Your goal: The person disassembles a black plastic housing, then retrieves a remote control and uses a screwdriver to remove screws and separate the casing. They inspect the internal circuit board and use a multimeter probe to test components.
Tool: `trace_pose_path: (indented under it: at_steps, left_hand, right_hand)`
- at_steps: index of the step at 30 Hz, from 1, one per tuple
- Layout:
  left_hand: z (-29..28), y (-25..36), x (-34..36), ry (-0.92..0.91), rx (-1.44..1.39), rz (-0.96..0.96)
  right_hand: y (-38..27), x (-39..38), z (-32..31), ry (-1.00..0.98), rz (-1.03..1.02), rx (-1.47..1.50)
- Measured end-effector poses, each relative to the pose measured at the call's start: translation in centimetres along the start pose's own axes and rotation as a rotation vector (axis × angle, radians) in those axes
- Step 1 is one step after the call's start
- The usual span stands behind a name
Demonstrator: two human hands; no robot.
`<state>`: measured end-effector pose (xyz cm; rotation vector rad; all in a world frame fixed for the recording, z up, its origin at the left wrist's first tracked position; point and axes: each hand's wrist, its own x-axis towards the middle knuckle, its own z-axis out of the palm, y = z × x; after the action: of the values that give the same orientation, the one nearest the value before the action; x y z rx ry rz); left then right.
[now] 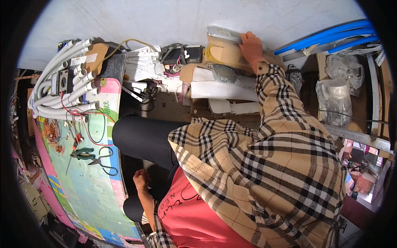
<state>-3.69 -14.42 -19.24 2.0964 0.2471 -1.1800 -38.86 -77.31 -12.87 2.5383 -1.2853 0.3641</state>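
My right hand (250,46) reaches to the far side, by the wall. Its fingers are closed over the right end of a long grey flat casing (223,33), which lies on a brown cardboard box (225,53). Just below the box is a second grey casing (224,73), rounded at the edges, resting on white foam sheets (221,90). My left hand (142,180) hangs low beside my knees, fingers curled, with nothing visible in them. It is nearest to the edge of the colourful table (89,198).
On the table lie scissors (106,162), green-handled pliers (84,153), a multimeter (62,82) with leads, copper wire scraps (51,134) and grey-white pipes (68,97). Blue tubes (326,35) and bagged white rolls (334,99) are at the right. White strips (142,64) lie far left of centre.
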Motion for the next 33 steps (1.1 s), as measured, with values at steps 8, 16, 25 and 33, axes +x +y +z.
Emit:
trace_pose_path:
  at_steps: [8, 16, 25, 33]
  left_hand:
    - [-0.8, -0.5, 0.6, 0.011, 0.001, -0.014]
    - [0.3, 1.1, 0.1, 0.016, 0.020, 0.021]
    - [-1.3, 3.9, -2.2, 0.080, -0.279, 0.252]
    - [-3.1, 9.7, -10.5, 0.284, -0.324, 0.525]
  right_hand:
    - [2.3, 2.3, -0.8, 0.041, -0.042, 0.022]
    - [-0.6, 6.8, -7.3, -0.192, -0.049, 0.266]
    - [-17.6, 11.6, -14.3, -0.555, 0.070, 1.065]
    - [-39.3, 8.8, -18.0, -0.838, -0.254, 1.647]
